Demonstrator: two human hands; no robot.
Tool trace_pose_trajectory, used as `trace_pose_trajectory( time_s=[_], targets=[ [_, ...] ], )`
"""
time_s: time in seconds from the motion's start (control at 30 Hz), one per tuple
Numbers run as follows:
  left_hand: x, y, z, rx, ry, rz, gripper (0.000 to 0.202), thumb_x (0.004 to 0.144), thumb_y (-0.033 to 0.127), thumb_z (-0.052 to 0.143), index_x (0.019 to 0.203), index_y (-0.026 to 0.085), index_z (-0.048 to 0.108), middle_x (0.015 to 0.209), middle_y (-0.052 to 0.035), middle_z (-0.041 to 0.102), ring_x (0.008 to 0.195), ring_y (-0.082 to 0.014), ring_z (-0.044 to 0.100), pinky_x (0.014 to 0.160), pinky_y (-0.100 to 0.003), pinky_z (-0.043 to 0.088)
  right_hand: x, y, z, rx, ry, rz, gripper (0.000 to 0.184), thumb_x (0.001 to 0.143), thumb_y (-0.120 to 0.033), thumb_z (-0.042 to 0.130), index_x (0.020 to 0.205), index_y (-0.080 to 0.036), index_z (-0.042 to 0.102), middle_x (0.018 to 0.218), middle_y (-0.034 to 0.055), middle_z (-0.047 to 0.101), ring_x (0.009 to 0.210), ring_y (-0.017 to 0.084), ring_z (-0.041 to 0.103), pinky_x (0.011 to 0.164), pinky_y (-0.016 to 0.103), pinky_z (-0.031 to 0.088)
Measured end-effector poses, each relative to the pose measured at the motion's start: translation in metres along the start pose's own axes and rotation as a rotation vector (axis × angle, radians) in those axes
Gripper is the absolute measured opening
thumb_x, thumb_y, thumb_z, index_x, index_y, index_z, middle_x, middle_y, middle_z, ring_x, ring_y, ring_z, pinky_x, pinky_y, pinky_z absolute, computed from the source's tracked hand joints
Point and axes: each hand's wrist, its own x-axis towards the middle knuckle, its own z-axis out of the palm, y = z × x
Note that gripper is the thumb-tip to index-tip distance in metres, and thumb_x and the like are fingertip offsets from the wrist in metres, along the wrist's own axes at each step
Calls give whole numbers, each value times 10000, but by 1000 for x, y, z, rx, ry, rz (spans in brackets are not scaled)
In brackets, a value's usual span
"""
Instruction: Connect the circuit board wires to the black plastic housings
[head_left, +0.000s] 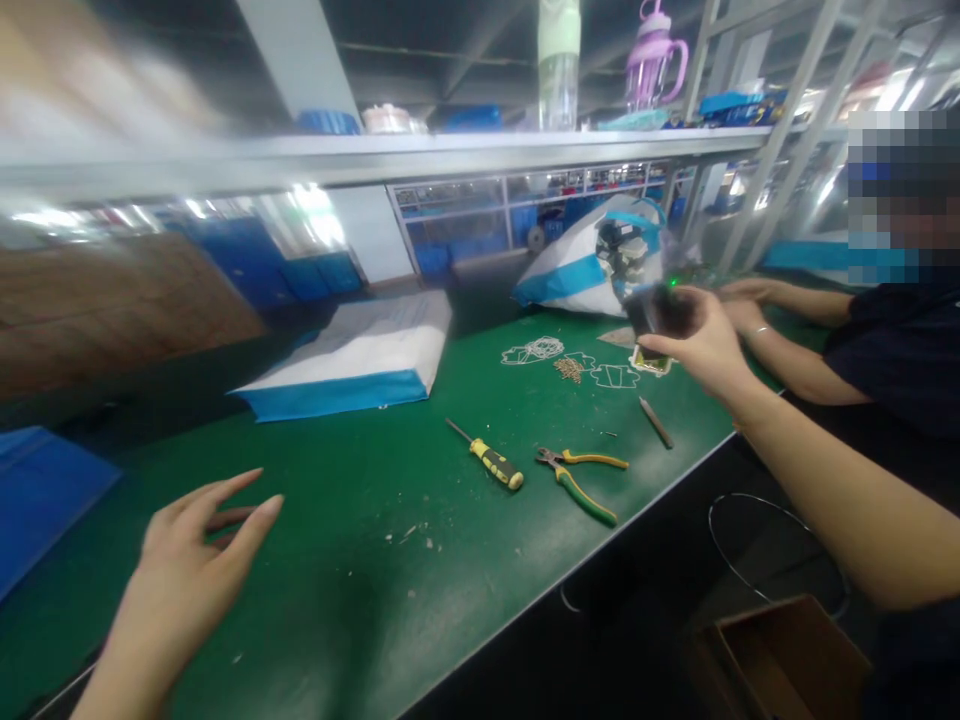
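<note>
My left hand (199,550) hovers over the near left of the green table (315,520), fingers apart and nothing in it. At the right, my right hand (709,340) grips a dark boxy device (651,310), blurred, with a small green light at its top. Under the device shows a pale-edged yellowish piece (651,362); whether they touch I cannot tell. Thin white gasket-like frames (615,376) and a heap of small brass-coloured screws (568,370) lie beside it. Nearer to me are a yellow-and-black screwdriver (496,465), cutting pliers (581,480) and a slim pointed tool (656,423).
A white-and-blue bag (360,345) lies flat at the back left; another bag (570,265) stands open, filled with dark parts. A shelf (450,148) carrying bottles crosses above. A co-worker (870,330) sits at the right. Below the table edge is a cardboard box (795,650).
</note>
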Motion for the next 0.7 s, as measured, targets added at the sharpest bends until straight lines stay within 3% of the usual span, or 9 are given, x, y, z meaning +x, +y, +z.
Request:
trace_pose_trajectory(
  time_s=[0.07, 0.1, 0.2, 0.3, 0.37, 0.5, 0.6, 0.7],
  targets=[
    [-15, 22, 7, 40, 67, 171, 474, 662, 589, 636, 1110, 443, 580, 1230, 37, 523, 928, -259, 619, 885, -461, 509, -20, -33, 5, 182, -123, 78, 862, 587, -283, 836, 1314, -104, 408, 1204, 156, 573, 1055, 245, 582, 920, 400, 459],
    [-23, 31, 11, 19, 47, 223, 484, 673, 591, 631, 1118, 405, 595, 1193, 9, 552, 891, -248, 626, 844, -428, 523, -32, -47, 8, 256, -170, 123, 835, 615, -274, 824, 1318, -99, 409, 1193, 158, 585, 1040, 239, 591, 911, 406, 464],
    [-45, 53, 23, -109, -118, 307, 484, 706, 537, 653, 1137, 321, 609, 1157, -30, 588, 895, -222, 622, 805, -347, 521, -72, -75, 23, 398, -298, 329, 766, 638, -272, 812, 1303, -137, 457, 1146, 136, 630, 966, 229, 627, 867, 401, 499],
    [-68, 64, 38, -158, -348, 350, 417, 814, 474, 585, 1184, 281, 568, 1199, -44, 564, 963, -203, 602, 815, -336, 518, -112, -89, 46, 479, -464, 552, 763, 617, -304, 823, 1288, -187, 481, 1098, 117, 661, 926, 235, 651, 825, 383, 532],
    [-83, 67, 50, -182, -483, 348, 433, 855, 459, 545, 1246, 276, 510, 1276, -60, 514, 1024, -206, 583, 816, -342, 525, -140, -96, 66, 505, -561, 619, 803, 585, -321, 838, 1288, -197, 470, 1109, 119, 657, 949, 247, 651, 829, 387, 538],
    [-102, 63, 77, -289, -634, 318, 571, 893, 479, 484, 1395, 262, 322, 1422, -112, 379, 1176, -234, 514, 960, -407, 475, -197, -109, 116, 461, -667, 544, 850, 566, -316, 837, 1298, -192, 423, 1165, 124, 619, 1025, 251, 623, 909, 412, 505],
    [-104, 52, 94, -263, -614, 359, 654, 860, 497, 534, 1409, 227, 303, 1442, -134, 324, 1308, -270, 381, 1117, -464, 305, -239, -119, 149, 431, -727, 456, 810, 651, -281, 762, 1347, -171, 361, 1172, 129, 605, 1042, 239, 610, 933, 422, 489],
    [-99, 39, 105, -186, -541, 348, 764, 727, 482, 701, 1363, 215, 372, 1378, -138, 343, 1309, -293, 363, 1133, -471, 275, -266, -130, 161, 379, -801, 309, 817, 716, -254, 687, 1422, -167, 285, 1311, 147, 519, 1183, 247, 525, 1016, 441, 424]
  ],
)
